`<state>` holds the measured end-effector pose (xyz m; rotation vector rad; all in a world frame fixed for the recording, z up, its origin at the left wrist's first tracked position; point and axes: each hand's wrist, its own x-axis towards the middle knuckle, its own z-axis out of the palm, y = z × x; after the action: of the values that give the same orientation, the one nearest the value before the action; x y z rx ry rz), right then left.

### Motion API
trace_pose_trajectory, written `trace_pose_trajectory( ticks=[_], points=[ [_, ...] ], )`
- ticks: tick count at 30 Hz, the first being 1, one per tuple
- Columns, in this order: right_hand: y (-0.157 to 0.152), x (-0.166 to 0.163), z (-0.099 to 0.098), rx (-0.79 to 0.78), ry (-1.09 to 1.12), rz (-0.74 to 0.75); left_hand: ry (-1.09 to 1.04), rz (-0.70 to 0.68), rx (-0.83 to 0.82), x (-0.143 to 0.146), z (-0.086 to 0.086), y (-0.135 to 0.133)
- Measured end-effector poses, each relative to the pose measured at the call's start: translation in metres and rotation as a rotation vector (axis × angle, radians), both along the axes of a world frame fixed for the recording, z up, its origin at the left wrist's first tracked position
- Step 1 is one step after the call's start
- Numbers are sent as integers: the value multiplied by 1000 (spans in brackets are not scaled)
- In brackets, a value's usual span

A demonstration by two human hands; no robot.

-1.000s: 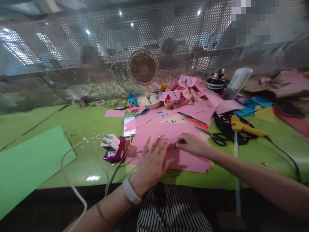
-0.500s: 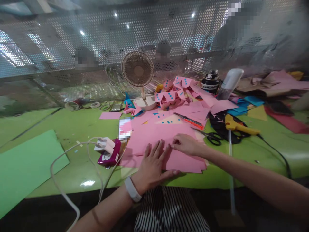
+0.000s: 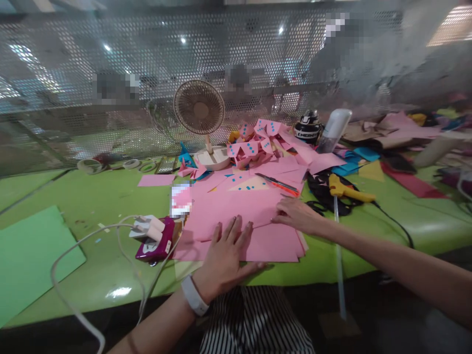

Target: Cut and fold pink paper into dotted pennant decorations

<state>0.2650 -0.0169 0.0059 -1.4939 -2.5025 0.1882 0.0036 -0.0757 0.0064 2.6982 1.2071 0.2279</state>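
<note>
My left hand [image 3: 224, 258] lies flat with fingers spread on a pink paper sheet [image 3: 221, 211], near the table's front edge. The sheet's near edge looks folded over, with more pink paper [image 3: 276, 244] beneath it. At the right end of that fold, my right hand [image 3: 297, 214] has its fingers bent and pressed together on the paper edge. Its fingertips are partly hidden by the hand. Just beyond lie an orange cutter knife [image 3: 282, 186] and a pale triangular piece with blue dots [image 3: 250, 184]. Black scissors [image 3: 315, 208] lie beside my right hand, partly covered by it.
A yellow glue gun [image 3: 350, 191] with a cord lies at right. To the left stand a purple power strip [image 3: 157, 246] with white plugs and cables, and a green sheet [image 3: 37, 260]. Behind are a fan [image 3: 199, 108], folded pink paper pieces [image 3: 254, 145] and a bottle [image 3: 334, 130].
My right hand has slid to the right along the folded edge, away from my left fingers. My left hand stays flat on the paper. The whole view has shifted slightly.
</note>
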Motion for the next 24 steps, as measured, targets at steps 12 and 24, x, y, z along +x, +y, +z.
trace_pose_trajectory(
  ticks=[12, 24],
  points=[
    [-41, -35, 4, 226, 16, 89, 105, 14, 112, 1, -4, 0],
    [-46, -52, -15, -41, -14, 268, 88, -2, 86, 1, -5, 1]
  ],
)
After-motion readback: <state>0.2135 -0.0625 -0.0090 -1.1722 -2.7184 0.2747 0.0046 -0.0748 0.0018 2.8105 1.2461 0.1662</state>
